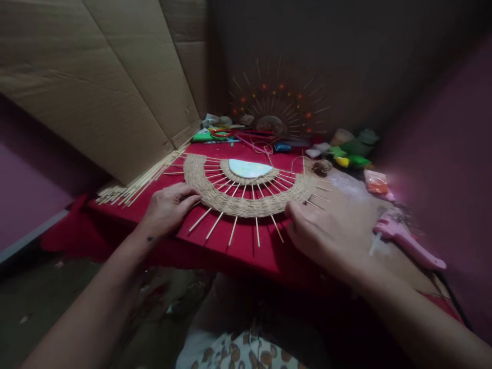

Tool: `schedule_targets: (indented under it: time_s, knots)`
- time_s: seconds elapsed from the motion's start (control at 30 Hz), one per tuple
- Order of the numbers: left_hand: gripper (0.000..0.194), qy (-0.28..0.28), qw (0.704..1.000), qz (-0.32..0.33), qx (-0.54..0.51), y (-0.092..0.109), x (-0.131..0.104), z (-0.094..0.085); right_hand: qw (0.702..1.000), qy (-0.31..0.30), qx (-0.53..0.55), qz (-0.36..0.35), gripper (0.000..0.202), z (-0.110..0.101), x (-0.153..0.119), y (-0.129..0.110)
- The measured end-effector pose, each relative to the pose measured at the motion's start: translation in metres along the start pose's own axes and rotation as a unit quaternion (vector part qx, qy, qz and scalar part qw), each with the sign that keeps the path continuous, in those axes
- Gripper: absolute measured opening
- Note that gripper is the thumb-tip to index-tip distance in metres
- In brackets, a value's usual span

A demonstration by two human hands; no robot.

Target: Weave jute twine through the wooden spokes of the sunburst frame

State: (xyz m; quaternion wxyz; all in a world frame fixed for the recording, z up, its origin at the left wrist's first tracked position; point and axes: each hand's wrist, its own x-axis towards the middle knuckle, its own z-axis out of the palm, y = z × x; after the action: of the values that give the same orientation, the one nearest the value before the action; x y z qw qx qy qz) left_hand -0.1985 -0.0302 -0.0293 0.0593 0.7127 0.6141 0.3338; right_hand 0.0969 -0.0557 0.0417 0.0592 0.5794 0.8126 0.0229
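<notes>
A half-round piece of woven twine on thin sticks (246, 205) lies over the red cloth, its stick ends fanning toward me. At its straight side sits a pale blue half disc (249, 168) edged with twine. My left hand (169, 205) pinches the left outer edge of the woven band between thumb and fingers. On the right, my right hand (313, 230) is closed at the band's lower right edge, with its fingertips partly hidden. A ball of twine (322, 167) rests beyond the right end, with a loose strand near it.
Loose sticks (126, 192) lie at the left beside a large cardboard sheet (96, 87). A pink glue gun (407, 238) is at the right. Scissors (221, 132), a blue packet (282, 146) and green bags (353, 156) stand behind. A decorated stick fan (282, 105) leans at the back.
</notes>
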Motion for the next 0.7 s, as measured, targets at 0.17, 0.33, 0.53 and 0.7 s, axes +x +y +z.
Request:
schedule_targets:
  time_s: [0.17, 0.33, 0.53, 0.7]
  knots:
    - [0.028, -0.004, 0.999, 0.002, -0.033, 0.011, -0.001, 0.002, 0.997, 0.081, -0.017, -0.008, 0.013, 0.014, 0.003, 0.023]
    - [0.026, -0.031, 0.996, 0.057, -0.06, 0.034, 0.001, 0.018, 0.994, 0.106, -0.035, 0.011, 0.008, 0.029, 0.011, 0.063]
    - [0.022, -0.046, 0.991, 0.107, -0.065, 0.046, 0.004, 0.034, 0.995, 0.068, -0.07, 0.005, 0.011, 0.034, 0.018, 0.086]
    - [0.02, -0.042, 0.991, 0.102, -0.074, 0.046, 0.003, 0.034, 0.995, 0.093, 0.015, -0.029, 0.014, 0.012, 0.02, 0.055]
